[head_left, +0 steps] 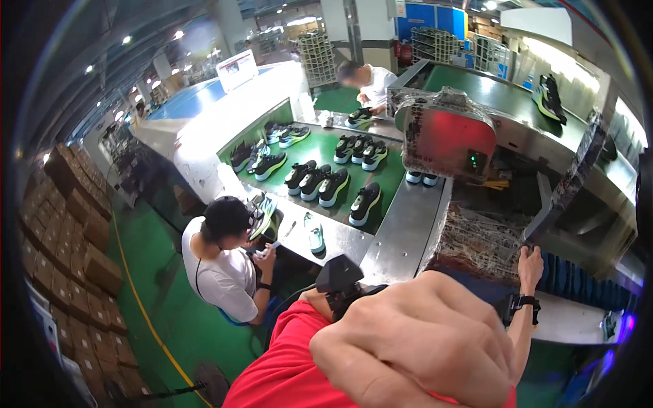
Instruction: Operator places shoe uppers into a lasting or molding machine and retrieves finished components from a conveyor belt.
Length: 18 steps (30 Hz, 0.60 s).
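Observation:
My left hand (pixel 415 340) looms large, close to the camera. Its fingers are curled in, and whatever lies inside them is hidden. Behind it a black device (pixel 340 277) is strapped at the wrist, beyond a red sleeve. Further right, my right hand (pixel 530 266), with a black band at its wrist, closes round the lower end of a slanting grey metal bar (pixel 563 182). Beside that bar stands a machine with a red panel (pixel 450 139) and a film-wrapped body (pixel 476 238).
Black-and-green sneakers (pixel 325 185) stand on a green-topped table (pixel 272 194). A co-worker (pixel 228 285) sits at its near left, another (pixel 374 85) works beyond. One sneaker (pixel 549 100) rests on the green conveyor (pixel 476 81). Cartons (pixel 64 265) are stacked at far left.

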Motion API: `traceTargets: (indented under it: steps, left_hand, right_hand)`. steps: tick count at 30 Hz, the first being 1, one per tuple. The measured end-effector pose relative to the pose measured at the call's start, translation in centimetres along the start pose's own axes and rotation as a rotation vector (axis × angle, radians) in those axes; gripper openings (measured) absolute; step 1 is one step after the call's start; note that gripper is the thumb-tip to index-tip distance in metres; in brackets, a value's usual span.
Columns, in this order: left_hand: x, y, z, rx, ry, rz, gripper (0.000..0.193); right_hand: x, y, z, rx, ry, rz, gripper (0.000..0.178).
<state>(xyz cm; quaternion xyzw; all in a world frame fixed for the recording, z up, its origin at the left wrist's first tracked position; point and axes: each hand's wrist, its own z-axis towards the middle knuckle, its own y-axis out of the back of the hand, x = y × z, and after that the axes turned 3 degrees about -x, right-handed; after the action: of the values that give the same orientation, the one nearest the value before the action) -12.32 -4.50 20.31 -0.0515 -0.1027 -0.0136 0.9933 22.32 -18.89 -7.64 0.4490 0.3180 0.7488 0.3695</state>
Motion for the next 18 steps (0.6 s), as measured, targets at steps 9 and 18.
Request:
traceTargets:
  steps: [9,18]
  left_hand:
    - [7.1,6.3,-5.7,0.382,0.597,0.611,0.026]
    - [27.0,16.3,-5.7,0.445,1.043,0.804,0.044]
  right_hand:
    - [2.2,0.6,-0.3,0.020,-0.027,-0.087,0.035]
    - [0.5,0.3,-3.1,-0.170,0.105,-0.096,0.048]
